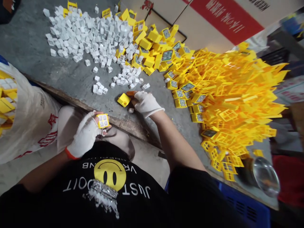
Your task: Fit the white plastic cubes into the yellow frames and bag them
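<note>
My left hand (83, 133), in a white glove with bare fingertips and an orange cuff, is closed on a small yellow case (103, 121). Four-paned, its yellow frame shows white cubes behind it. My right hand (145, 103), gloved the same way, is over the grey table with thumb and forefinger apart. A tilted yellow box (123, 100) lies at its fingertips; whether they touch is unclear. Just under that hand sits a single white cube (130, 110). More small white cubes (99, 88) lie in a loose group further left.
Across the grey table (78, 76) spread a large heap of white cubes (87, 31), yellow boxes (149, 44) and piled yellow frames (232, 104). A carton (201, 22) stands behind. At left is a filled white sack (33, 110); a blue crate (244, 202) is lower right.
</note>
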Available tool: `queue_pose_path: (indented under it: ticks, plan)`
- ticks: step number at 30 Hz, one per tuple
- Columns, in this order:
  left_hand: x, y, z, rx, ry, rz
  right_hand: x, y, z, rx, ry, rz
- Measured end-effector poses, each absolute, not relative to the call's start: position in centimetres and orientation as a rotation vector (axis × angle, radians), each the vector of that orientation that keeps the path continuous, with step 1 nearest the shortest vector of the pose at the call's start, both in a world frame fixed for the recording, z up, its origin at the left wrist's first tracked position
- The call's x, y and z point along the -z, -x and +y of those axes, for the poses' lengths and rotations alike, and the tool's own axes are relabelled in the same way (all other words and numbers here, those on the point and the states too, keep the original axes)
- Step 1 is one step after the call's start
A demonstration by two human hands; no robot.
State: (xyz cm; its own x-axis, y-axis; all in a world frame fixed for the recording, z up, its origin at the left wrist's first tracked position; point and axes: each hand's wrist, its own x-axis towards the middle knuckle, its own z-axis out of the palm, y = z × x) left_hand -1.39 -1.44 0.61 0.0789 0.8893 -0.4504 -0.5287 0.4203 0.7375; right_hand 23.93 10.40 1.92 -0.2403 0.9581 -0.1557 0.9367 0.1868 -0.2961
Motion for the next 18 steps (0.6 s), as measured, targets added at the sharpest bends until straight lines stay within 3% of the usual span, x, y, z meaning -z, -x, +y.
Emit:
queue_pose_path:
  ticks: [3,8,18]
  plan:
    - [-0.6,1.5,-1.5,-1.119,-0.417,1.004,-3.1,-23.3,10.5,-0.308,1.961,-2.565]
    - [-0.7,1.9,-1.6,-1.097,-0.421,0.983,-3.8,-22.5,11.5,-0.348,1.449,-2.917]
    - [-0.4,1.6,-1.5,-1.096,-0.452,0.869,-5.4,-19.8,4.6,-0.48,1.073,-2.563]
